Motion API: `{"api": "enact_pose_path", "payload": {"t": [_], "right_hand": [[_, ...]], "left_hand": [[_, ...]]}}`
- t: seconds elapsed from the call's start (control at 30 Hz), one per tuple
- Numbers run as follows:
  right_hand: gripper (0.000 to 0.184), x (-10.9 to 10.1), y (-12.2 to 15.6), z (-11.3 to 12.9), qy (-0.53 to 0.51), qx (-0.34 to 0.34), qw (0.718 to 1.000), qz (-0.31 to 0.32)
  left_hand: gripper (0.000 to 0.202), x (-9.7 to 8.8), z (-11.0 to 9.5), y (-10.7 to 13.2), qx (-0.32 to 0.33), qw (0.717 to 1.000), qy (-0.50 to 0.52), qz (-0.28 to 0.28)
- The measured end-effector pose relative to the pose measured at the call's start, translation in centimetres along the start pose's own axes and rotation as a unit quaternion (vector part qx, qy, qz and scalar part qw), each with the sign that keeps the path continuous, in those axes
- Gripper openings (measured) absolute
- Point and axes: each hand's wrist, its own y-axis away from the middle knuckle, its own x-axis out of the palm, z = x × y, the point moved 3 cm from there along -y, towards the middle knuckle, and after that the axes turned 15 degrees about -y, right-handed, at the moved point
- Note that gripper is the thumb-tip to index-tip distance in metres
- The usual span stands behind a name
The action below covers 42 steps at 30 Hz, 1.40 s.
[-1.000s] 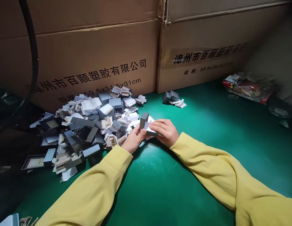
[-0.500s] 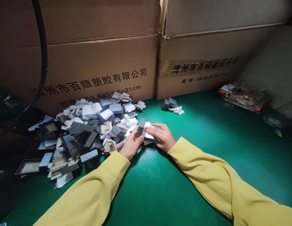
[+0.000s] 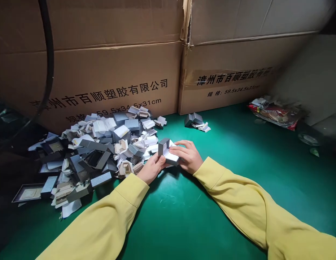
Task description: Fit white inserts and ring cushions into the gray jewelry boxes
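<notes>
Both of my hands hold a small grey hinged box [image 3: 168,151] with a white lining, its lid standing open. My left hand [image 3: 151,169] grips it from below and the left, thumb against the lid side. My right hand [image 3: 187,156] rests on the box's right part with fingers laid over the white inside. The box sits just above the green table [image 3: 211,202], at the right edge of a large pile of grey and white box parts [image 3: 103,148]. Yellow sleeves cover both arms.
Two big printed cardboard cartons [image 3: 108,72] [image 3: 238,68] stand along the back. A few grey boxes and white inserts [image 3: 196,121] lie near the cartons' seam. Crumpled wrappers [image 3: 273,112] lie at the far right. A black hose [image 3: 47,54] hangs at the left.
The box has been turned between my hands, so its open white inside now faces up more. My hands stayed at the same spot by the pile.
</notes>
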Motion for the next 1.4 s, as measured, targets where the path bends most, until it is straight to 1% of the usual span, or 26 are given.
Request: {"api": "enact_pose_path", "payload": {"t": [0.13,0.23,0.3,0.4,0.6,0.73,0.8,0.9,1.0,1.1,1.2,1.4], "right_hand": [[0.03,0.1,0.0,0.2,0.015,0.024,1.0,-0.005],[0.024,-0.1,-0.1,1.0,0.015,0.002,1.0,-0.02],[0.019,-0.2,-0.2,1.6,0.008,-0.017,0.999,-0.029],[0.016,-0.2,-0.3,2.0,0.005,-0.014,0.999,-0.037],[0.015,-0.1,-0.5,1.8,-0.005,0.01,0.999,-0.036],[0.018,-0.3,-0.2,1.4,-0.011,0.014,0.997,-0.08],[0.017,-0.5,-0.1,1.3,-0.008,0.017,0.996,-0.091],[0.013,-0.5,-0.2,1.4,0.003,0.003,0.997,-0.079],[0.011,-0.5,-0.3,1.6,0.021,-0.007,0.998,-0.067],[0.011,-0.4,-0.3,1.3,0.02,0.011,0.998,-0.058],[0.014,-0.4,-0.2,0.9,0.014,0.033,0.998,-0.054],[0.011,-0.5,-0.2,1.0,0.032,0.022,0.999,-0.027]], "left_hand": [[0.047,0.0,0.0,0.0,0.0,1.0,0.005,-0.005],[0.051,0.0,-0.2,0.0,0.008,1.0,0.009,-0.014],[0.05,0.0,-0.3,0.0,0.006,1.0,0.007,-0.025],[0.048,-0.1,-0.4,0.1,0.0,1.0,0.011,-0.03],[0.044,-0.1,-0.3,0.0,-0.004,0.999,0.013,-0.031],[0.053,0.0,-0.4,0.1,0.001,0.999,0.029,-0.033],[0.052,0.0,-0.6,0.1,-0.002,0.999,0.033,-0.042],[0.049,0.1,-0.7,0.2,0.001,0.998,0.036,-0.042],[0.053,0.1,-0.7,0.2,0.006,0.999,0.035,-0.028],[0.056,0.1,-0.7,0.2,0.007,0.999,0.03,-0.024],[0.054,0.0,-0.6,0.2,0.009,0.999,0.027,-0.028],[0.047,0.1,-0.3,0.2,-0.016,0.999,0.03,-0.007]]}}
